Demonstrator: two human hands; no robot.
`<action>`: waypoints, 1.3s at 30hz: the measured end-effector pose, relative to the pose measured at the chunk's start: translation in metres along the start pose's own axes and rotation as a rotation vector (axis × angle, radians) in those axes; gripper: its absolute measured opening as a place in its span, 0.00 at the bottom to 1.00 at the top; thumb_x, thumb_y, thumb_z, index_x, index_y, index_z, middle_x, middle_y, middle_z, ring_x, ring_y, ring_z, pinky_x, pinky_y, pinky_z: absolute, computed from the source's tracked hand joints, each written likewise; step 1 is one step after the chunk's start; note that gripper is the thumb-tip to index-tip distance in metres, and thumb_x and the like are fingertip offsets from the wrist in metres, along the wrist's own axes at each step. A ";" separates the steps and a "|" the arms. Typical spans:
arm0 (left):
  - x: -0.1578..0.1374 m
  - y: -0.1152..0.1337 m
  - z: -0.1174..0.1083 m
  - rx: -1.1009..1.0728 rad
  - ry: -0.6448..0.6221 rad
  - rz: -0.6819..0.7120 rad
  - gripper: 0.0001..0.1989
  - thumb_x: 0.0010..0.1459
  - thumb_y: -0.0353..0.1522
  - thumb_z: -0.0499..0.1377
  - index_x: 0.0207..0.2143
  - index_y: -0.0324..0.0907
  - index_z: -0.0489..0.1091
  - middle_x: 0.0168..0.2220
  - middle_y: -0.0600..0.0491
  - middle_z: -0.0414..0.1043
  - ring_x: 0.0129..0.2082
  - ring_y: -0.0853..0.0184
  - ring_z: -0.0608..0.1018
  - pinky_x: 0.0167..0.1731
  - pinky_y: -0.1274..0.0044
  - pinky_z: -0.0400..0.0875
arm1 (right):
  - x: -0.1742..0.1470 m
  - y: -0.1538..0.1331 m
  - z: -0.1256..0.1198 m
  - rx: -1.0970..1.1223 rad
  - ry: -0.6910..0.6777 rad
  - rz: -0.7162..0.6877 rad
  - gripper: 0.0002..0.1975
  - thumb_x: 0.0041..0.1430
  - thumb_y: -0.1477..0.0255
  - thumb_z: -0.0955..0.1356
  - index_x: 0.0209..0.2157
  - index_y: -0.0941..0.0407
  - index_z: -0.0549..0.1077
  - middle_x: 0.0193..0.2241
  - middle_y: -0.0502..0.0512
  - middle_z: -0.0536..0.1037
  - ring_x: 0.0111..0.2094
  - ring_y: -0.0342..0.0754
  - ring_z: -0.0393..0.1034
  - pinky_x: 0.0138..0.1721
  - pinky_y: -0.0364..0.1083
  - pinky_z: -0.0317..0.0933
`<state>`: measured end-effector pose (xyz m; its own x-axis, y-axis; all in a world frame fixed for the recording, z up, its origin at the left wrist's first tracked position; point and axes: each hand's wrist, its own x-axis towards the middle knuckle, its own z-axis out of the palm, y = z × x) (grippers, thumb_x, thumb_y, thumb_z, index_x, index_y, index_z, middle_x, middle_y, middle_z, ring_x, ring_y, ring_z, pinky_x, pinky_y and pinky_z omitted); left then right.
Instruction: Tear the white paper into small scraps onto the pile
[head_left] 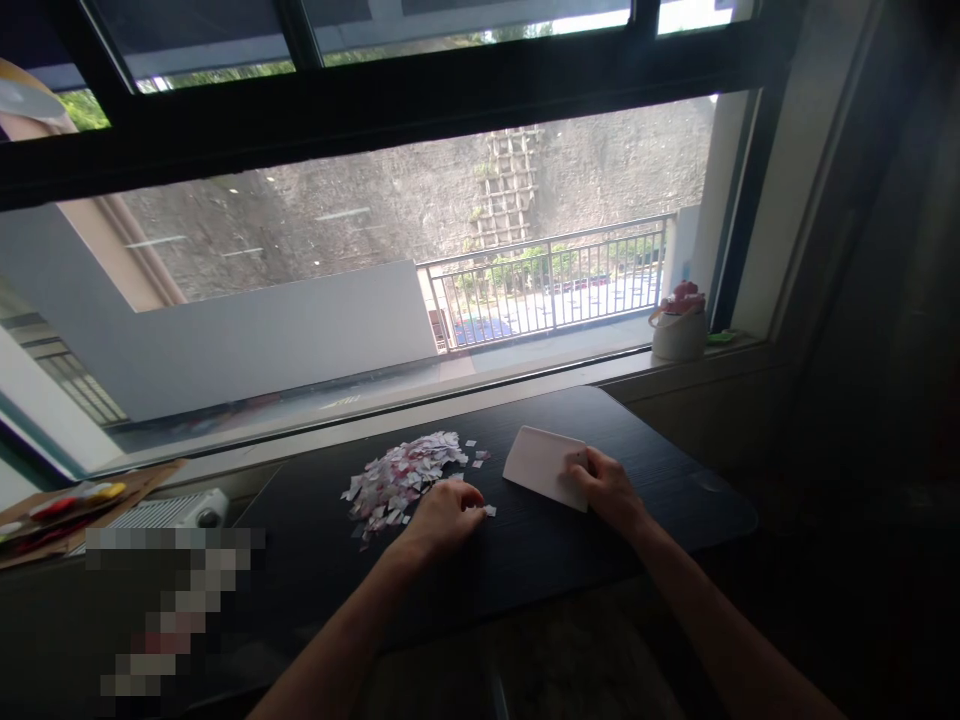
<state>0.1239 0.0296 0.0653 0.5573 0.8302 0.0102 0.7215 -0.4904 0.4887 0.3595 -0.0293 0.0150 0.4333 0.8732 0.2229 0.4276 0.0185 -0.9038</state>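
My right hand [606, 488] grips the right edge of a flat white panel [541, 465] with rounded corners, thumb across its face. The panel is tilted over the dark table [540, 560]; whether it touches the top I cannot tell. On the left lies a loose heap of small square paper scraps [401, 475], white with pinkish marks. My left hand [448, 518] is at the heap's near right side, its fingers curled and closed at the tips. A small paper scrap [490, 511] shows right at those fingertips. A few single scraps [478, 455] lie between heap and panel.
A window sill [480, 395] runs behind the table, and a white jug-like container [679, 330] with a reddish top stands on it. At the left are a white slatted radiator [169, 510] and brown cardboard [142, 485] with coloured items. Beyond the glass is a railing [551, 290].
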 end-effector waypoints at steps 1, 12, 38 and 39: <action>0.002 0.004 0.002 0.032 -0.017 0.016 0.08 0.50 0.33 0.58 0.31 0.41 0.75 0.35 0.51 0.74 0.35 0.65 0.75 0.38 0.75 0.70 | 0.000 0.000 0.000 -0.004 -0.004 0.001 0.11 0.52 0.65 0.62 0.32 0.56 0.70 0.28 0.53 0.75 0.30 0.51 0.70 0.29 0.46 0.62; 0.007 0.006 0.015 -0.132 0.054 -0.066 0.06 0.49 0.27 0.58 0.21 0.40 0.70 0.30 0.49 0.73 0.39 0.60 0.75 0.45 0.68 0.66 | 0.000 0.000 0.001 -0.016 -0.037 0.009 0.11 0.55 0.65 0.61 0.34 0.56 0.70 0.31 0.54 0.75 0.32 0.50 0.71 0.29 0.45 0.63; -0.021 -0.025 -0.011 -1.507 0.120 -0.623 0.09 0.58 0.23 0.52 0.33 0.34 0.72 0.24 0.51 0.77 0.20 0.73 0.77 0.27 0.79 0.76 | -0.003 -0.006 -0.001 -0.066 -0.037 0.003 0.12 0.55 0.64 0.60 0.33 0.57 0.69 0.29 0.55 0.75 0.31 0.51 0.70 0.29 0.46 0.60; -0.022 -0.025 -0.011 -1.499 0.121 -0.615 0.09 0.57 0.23 0.52 0.34 0.34 0.72 0.25 0.51 0.77 0.20 0.72 0.77 0.27 0.79 0.76 | -0.003 -0.006 -0.001 -0.067 -0.036 0.000 0.12 0.55 0.64 0.60 0.33 0.57 0.69 0.29 0.55 0.75 0.31 0.51 0.70 0.30 0.46 0.60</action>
<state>0.0893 0.0267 0.0630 0.2652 0.8432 -0.4676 -0.2552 0.5290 0.8093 0.3566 -0.0322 0.0202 0.4047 0.8904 0.2084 0.4799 -0.0128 -0.8772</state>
